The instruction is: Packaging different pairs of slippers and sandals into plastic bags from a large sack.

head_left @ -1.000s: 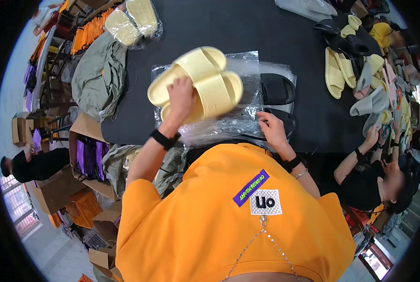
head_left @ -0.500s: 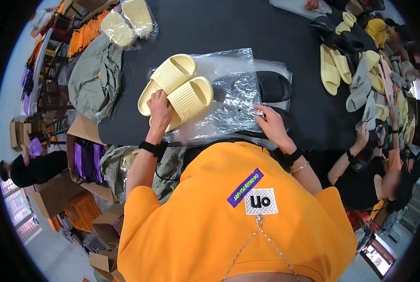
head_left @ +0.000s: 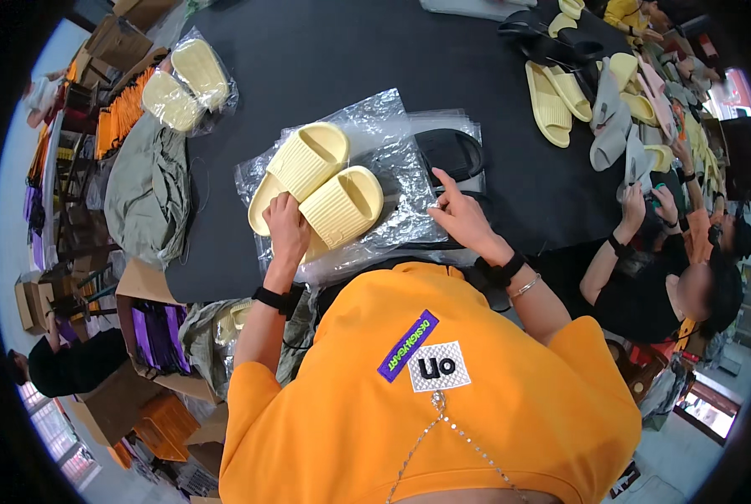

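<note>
My left hand (head_left: 286, 228) is closed on a pair of pale yellow slide sandals (head_left: 342, 206), gripping near their heels. They lie side by side over a clear plastic bag (head_left: 396, 181), toes pointing to the upper right. At the bag's right edge is my right hand (head_left: 466, 220), its index finger stretched out and apart from the thumb; the thumb touches the film. Just beyond that hand a black slide (head_left: 451, 151) shows partly, lying on more clear bags. What lies beneath the yellow pair is hidden.
A bagged yellow pair (head_left: 174, 101) and a grey-green cloth sack (head_left: 147, 189) sit on the left of the black table (head_left: 342, 50). Loose yellow slides (head_left: 550, 109), grey slides (head_left: 610, 126) and black ones line the right. Beside them works another person (head_left: 644, 277). A carton (head_left: 153, 281) stands lower left.
The yellow slides have shifted right across the table, further over the clear bag. My right hand's index finger has spread away from its thumb. The whole view has also shifted.
</note>
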Demonstrator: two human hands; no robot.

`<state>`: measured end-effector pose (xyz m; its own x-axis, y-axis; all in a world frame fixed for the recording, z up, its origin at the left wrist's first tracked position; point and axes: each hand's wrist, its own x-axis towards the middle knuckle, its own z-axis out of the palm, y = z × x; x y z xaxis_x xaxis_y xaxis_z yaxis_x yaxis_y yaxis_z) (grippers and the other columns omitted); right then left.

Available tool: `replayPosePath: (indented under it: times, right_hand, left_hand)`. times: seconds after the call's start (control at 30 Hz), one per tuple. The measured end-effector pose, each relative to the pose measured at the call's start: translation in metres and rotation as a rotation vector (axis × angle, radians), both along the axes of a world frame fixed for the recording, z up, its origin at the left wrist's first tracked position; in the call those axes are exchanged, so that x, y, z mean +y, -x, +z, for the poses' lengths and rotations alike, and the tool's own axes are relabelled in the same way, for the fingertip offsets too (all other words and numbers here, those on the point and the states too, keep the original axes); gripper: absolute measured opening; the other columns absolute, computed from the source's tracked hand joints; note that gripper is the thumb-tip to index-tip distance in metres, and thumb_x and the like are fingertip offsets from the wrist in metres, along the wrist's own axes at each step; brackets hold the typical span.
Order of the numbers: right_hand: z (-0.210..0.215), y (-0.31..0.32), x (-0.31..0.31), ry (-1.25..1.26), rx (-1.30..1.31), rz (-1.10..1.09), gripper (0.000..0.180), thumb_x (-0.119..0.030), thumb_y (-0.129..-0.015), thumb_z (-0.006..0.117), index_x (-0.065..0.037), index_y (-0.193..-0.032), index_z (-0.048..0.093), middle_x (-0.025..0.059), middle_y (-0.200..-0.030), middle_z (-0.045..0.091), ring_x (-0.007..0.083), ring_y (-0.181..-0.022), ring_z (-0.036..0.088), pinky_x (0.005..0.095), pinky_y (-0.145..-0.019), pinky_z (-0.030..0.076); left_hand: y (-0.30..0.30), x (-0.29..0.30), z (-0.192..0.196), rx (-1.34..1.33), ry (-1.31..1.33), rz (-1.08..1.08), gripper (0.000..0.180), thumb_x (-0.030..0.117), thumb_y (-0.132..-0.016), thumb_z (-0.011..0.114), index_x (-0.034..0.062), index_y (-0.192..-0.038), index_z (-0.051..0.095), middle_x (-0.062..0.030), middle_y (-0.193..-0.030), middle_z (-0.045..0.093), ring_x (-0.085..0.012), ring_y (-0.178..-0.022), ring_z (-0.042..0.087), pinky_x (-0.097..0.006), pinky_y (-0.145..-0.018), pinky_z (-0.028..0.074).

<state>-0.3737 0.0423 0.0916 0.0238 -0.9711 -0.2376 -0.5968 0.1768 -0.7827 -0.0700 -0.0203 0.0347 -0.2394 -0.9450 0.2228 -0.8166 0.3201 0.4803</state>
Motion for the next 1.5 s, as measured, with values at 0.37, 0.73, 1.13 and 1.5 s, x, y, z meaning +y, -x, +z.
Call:
replayPosePath:
  times: [0.37, 0.73, 1.13, 1.5]
  right_hand:
    - [-0.023, 0.010, 0.005, 0.160, 0.127, 0.110, 0.027, -0.013, -0.079, 0.049, -0.012, -0.105, 0.057, 0.0137, -0.094, 0.060, 0.0338, -0.089, 0.058, 0.0440, -0.076, 0.047]
    - [-0.055, 0.013, 0.009, 0.161, 0.101, 0.132, 0.029, -0.014, -0.080, 0.051, -0.010, -0.108, 0.056, 0.0145, -0.102, 0.059, 0.0332, -0.094, 0.057, 0.0436, -0.078, 0.046]
    - [-0.047, 0.010, 0.008, 0.133, 0.156, 0.099, 0.025, -0.015, -0.080, 0.052, -0.011, -0.104, 0.059, 0.0124, -0.091, 0.060, 0.0311, -0.082, 0.059, 0.0395, -0.074, 0.048]
    - [-0.023, 0.001, 0.006, 0.099, -0.052, 0.126, 0.017, -0.012, -0.080, 0.055, -0.005, -0.095, 0.053, 0.0126, -0.082, 0.062, 0.0300, -0.078, 0.060, 0.0386, -0.067, 0.047]
  left_hand:
    - [0.049, -0.060, 0.061, -0.037, -0.150, -0.190, 0.014, 0.003, -0.076, 0.053, 0.0018, -0.089, 0.056, -0.0127, -0.094, 0.056, -0.0349, -0.083, 0.056, -0.040, -0.069, 0.044]
    - [0.221, -0.120, 0.105, 0.236, 0.066, -0.723, 0.025, -0.008, -0.073, 0.046, -0.0013, -0.097, 0.052, -0.0217, -0.096, 0.054, -0.0421, -0.088, 0.052, -0.043, -0.073, 0.043]
    - [0.225, -0.074, 0.069, 0.254, -0.275, -0.724, 0.026, 0.005, -0.083, 0.052, 0.0045, -0.108, 0.057, -0.0168, -0.094, 0.062, -0.0328, -0.087, 0.060, -0.036, -0.076, 0.047]
    - [0.081, 0.019, 0.017, 0.255, -0.070, -0.430, 0.055, 0.021, -0.077, 0.063, 0.0048, -0.126, 0.042, -0.0160, -0.119, 0.049, -0.0327, -0.110, 0.044, -0.042, -0.092, 0.031]
